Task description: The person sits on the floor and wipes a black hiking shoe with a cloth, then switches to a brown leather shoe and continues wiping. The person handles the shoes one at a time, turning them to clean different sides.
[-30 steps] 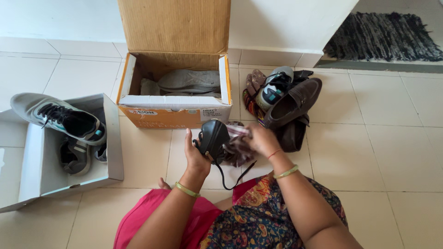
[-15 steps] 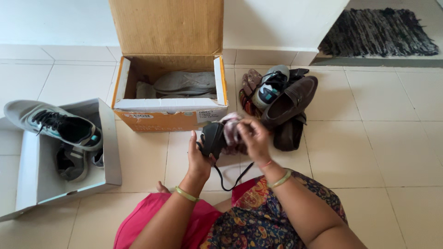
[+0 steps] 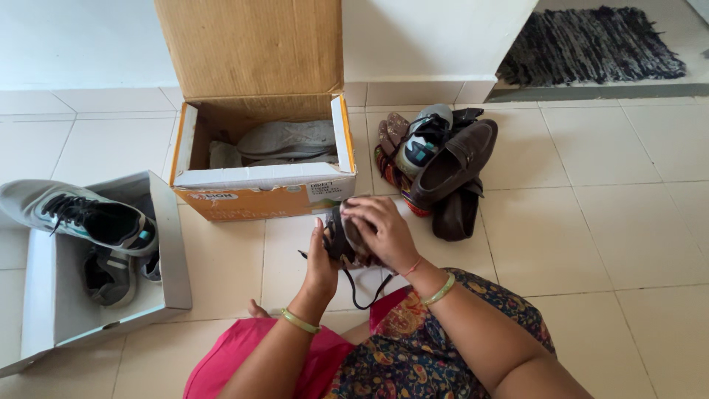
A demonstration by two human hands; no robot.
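My left hand (image 3: pixel 320 260) grips a black shoe (image 3: pixel 338 236) by its side, and a black lace (image 3: pixel 360 290) hangs down from the shoe. My right hand (image 3: pixel 382 230) lies over the top of the shoe and presses a pinkish cloth (image 3: pixel 356 247) against it. The cloth is mostly hidden under my fingers. Both hands are held above the tiled floor, just in front of an orange and white cardboard shoebox (image 3: pixel 260 190).
The open shoebox holds grey shoes (image 3: pixel 286 139). A white box (image 3: pixel 111 310) on the left holds grey sneakers (image 3: pixel 77 214). A pile of shoes with a brown loafer (image 3: pixel 452 164) lies to the right. A dark mat (image 3: pixel 591 44) is at the back right.
My right hand has slid with the cloth from the shoe's right side over its top. Both hands and the shoe have dropped slightly. The view has shifted to the right.
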